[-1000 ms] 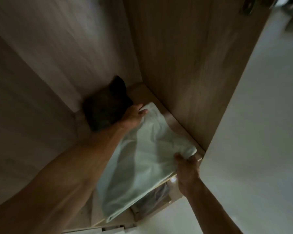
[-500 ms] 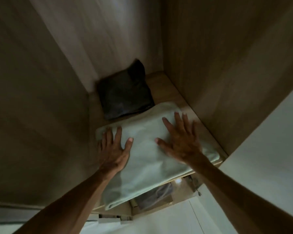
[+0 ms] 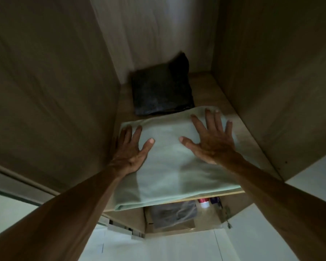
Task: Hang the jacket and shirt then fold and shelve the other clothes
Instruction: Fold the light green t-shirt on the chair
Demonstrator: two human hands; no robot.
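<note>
Home wardrobe interior: wooden shelf [image 3: 215, 91], folded clothes [image 3: 161, 91].

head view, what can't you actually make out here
- Garment type of the pale green folded cloth: both hands cover it.
- Dark folded item behind: too dim to identify.
- Lower shelf contents: mostly hidden under the upper shelf's edge.

Smooth matt green cloth [image 3: 173, 166]; matt wood-grain shelf [image 3: 211, 91].

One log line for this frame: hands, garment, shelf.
left hand flat on green garment | right hand flat | shelf | dark garment behind
</note>
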